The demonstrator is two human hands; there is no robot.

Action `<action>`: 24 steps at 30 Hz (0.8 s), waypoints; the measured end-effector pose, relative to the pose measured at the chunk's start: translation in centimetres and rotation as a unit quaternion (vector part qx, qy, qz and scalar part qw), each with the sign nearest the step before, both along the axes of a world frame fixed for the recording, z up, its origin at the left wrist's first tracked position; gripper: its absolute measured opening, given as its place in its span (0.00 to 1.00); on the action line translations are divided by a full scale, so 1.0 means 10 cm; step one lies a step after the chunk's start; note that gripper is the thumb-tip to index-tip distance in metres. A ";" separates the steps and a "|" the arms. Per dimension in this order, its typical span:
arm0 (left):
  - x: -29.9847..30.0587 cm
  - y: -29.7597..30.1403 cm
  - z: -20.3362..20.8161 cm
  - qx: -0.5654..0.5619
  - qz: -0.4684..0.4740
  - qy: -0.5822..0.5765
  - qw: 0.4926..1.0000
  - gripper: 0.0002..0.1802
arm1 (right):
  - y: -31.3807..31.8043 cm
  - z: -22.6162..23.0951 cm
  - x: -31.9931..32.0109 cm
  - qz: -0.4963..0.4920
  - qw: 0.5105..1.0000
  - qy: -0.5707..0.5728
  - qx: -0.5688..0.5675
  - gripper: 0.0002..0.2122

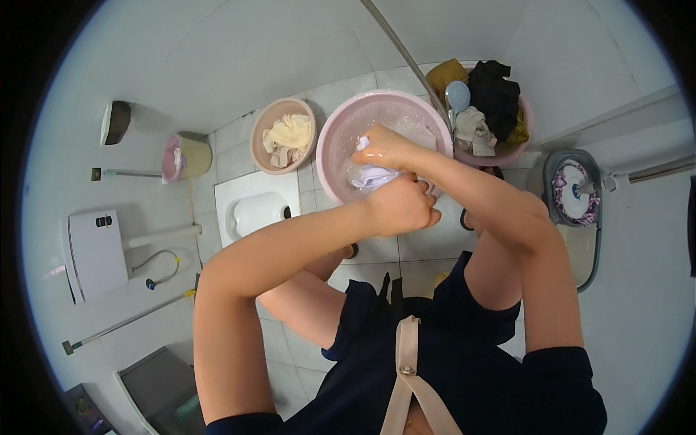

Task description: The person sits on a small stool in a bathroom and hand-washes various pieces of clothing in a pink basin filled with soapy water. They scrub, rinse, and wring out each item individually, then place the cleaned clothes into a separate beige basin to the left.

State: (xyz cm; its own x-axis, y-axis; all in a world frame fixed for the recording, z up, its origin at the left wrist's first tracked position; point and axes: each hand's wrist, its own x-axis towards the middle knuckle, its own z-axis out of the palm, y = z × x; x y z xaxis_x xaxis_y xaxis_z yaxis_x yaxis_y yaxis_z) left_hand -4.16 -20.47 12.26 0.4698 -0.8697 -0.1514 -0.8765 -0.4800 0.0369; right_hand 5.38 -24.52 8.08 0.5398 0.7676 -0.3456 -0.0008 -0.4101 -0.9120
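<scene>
A wet pale lilac-white cloth [373, 176] is bunched between my two hands over a large pink basin [328, 156] of soapy water. My left hand [406, 205] is closed in a fist on the cloth at the basin's near side. Farther in, my right hand [388, 149] grips another part of it, and a small white piece pokes out past the fingers. Wet shine shows on the right hand. What kind of garment it is I cannot tell, as folds and fingers hide much of it.
Left of the basin stands a smaller beige-pink tub [257, 148] with cream clothes. A squat toilet [257, 214] lies nearer. To the right are a basin [527, 119] of dark clothes with a shower head [457, 96], and a mop bucket [549, 190]. A waste bin [194, 156] sits far left.
</scene>
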 end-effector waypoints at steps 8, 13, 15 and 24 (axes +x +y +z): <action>-0.15 -0.16 -0.44 0.062 -0.002 0.124 0.990 0.13 | 0.02 -0.38 -0.34 0.039 0.996 -0.056 -0.055 0.14; -0.44 -0.10 -0.45 0.023 0.004 0.204 0.979 0.16 | 0.11 -0.68 -0.68 0.062 0.995 -0.023 -0.072 0.13; -0.52 0.05 -0.16 -0.056 0.011 0.241 0.969 0.16 | 0.09 -0.72 -0.79 0.015 0.985 0.153 -0.076 0.15; -0.60 2.44 0.10 -0.418 0.670 0.121 0.602 0.21 | 0.07 -0.44 -0.96 -0.032 0.931 0.347 -0.105 0.25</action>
State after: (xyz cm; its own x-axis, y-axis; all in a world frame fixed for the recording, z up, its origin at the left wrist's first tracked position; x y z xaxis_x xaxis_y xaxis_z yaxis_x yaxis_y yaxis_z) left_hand -10.15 3.98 13.31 0.8861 0.4453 -0.1286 0.3558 -0.4757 0.8044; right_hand -4.26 -23.82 3.64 0.1725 0.6182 -0.7668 -0.5915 -0.5575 -0.5825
